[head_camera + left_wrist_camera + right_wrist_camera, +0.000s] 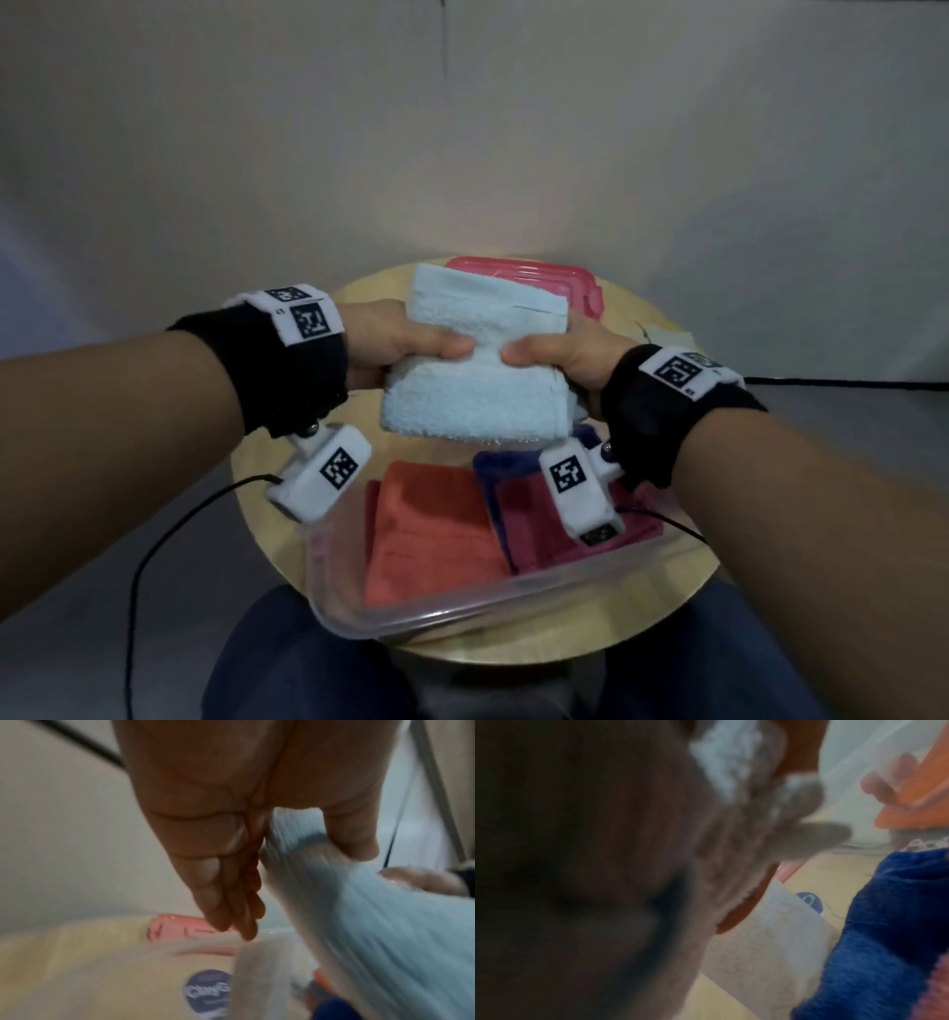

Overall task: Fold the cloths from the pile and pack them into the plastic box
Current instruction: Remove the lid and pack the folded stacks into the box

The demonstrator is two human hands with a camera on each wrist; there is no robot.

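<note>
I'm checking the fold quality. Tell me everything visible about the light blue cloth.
The light blue cloth is fluffy terry, folded into a thick rectangular bundle with a stitched hem showing. It is held in the air above the plastic box, tilted, the left hand and right hand each pinching a side, thumbs on top.

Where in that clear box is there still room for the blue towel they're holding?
The plastic box has a bare strip at its left end, between its wall and the orange cloth. Its right half is crowded by the maroon cloth. Both hands, left hand and right hand, hold the light blue towel above it.
</note>
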